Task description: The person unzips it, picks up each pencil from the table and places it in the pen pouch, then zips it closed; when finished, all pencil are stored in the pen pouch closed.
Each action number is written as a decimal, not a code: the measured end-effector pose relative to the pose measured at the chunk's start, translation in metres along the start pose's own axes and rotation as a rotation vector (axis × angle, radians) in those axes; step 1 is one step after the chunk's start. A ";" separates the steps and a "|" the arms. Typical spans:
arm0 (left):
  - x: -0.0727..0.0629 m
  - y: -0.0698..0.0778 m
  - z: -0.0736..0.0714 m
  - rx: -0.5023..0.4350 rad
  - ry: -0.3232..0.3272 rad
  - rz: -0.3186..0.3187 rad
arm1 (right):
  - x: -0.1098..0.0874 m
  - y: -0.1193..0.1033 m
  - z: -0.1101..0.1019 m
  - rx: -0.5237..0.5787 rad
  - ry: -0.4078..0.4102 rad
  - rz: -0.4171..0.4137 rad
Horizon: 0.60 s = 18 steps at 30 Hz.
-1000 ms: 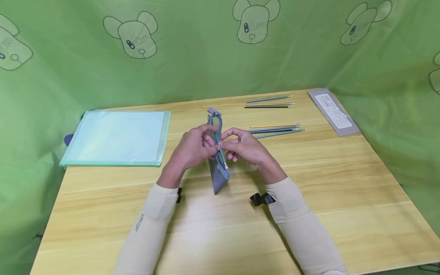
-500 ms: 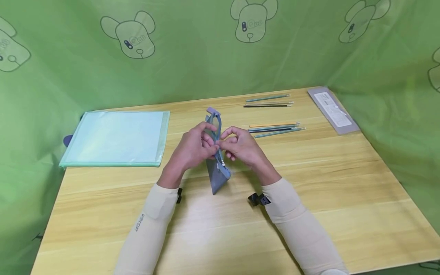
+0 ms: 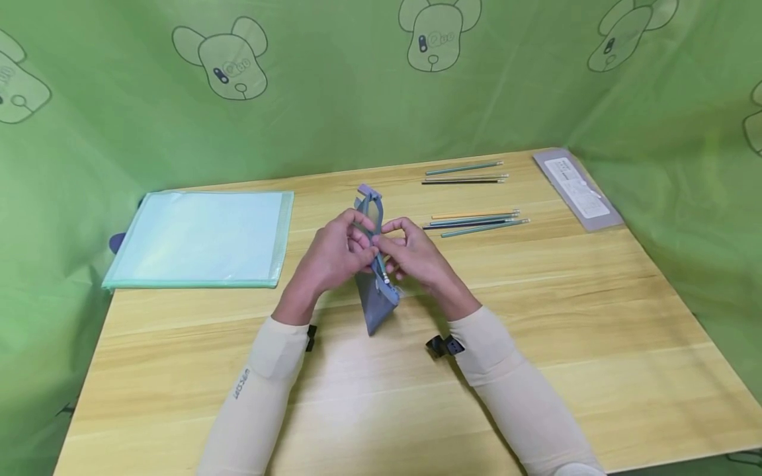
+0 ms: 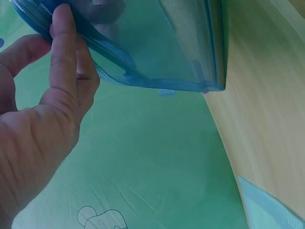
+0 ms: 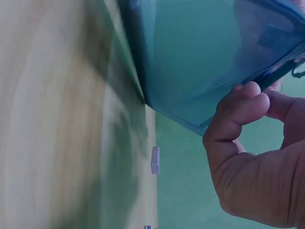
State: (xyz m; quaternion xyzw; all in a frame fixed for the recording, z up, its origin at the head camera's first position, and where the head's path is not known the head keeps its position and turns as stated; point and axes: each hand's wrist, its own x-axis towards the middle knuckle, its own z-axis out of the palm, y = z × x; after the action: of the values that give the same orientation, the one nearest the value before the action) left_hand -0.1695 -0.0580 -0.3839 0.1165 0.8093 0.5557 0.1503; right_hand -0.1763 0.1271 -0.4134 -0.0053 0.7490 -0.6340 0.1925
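Note:
A blue mesh zip pouch (image 3: pixel 375 304) stands upright between my hands, its zipped mouth facing up and spread apart at the far part. My left hand (image 3: pixel 342 251) pinches one side of its mouth; in the left wrist view the fingers (image 4: pixel 63 57) lie on the zip edge. From the other side my right hand (image 3: pixel 411 251) pinches the opposite edge, with thumb and fingers (image 5: pixel 238 107) at the rim in the right wrist view. A teal pencil (image 3: pixel 382 268) lies along the mouth, its white eraser end towards me. The rest of that pencil is hidden by the hands.
Pencils lie in two groups, a far one (image 3: pixel 464 173) and a nearer one (image 3: pixel 482 225). A grey labelled packet (image 3: pixel 577 192) is at the back right. A light-blue document folder (image 3: pixel 208 238) lies at left. Behind the pouch is a small purple block (image 3: pixel 366 190).
The pencil in the pouch's mouth has shifted away from me, and its eraser end sits farther back. My right hand has moved slightly left and away; the left hand holds its place.

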 end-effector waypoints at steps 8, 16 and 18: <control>0.001 -0.002 0.004 -0.082 -0.055 0.019 | 0.005 0.007 0.002 0.026 0.043 0.013; 0.000 -0.002 0.000 -0.157 -0.070 0.006 | 0.006 0.014 0.003 -0.124 0.116 -0.035; 0.000 -0.002 -0.001 -0.154 -0.060 0.006 | 0.006 0.015 0.002 -0.227 0.163 -0.053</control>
State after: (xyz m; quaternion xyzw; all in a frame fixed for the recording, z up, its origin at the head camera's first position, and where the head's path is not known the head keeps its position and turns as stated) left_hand -0.1701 -0.0594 -0.3856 0.1235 0.7589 0.6131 0.1813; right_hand -0.1777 0.1266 -0.4298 0.0047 0.8288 -0.5481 0.1124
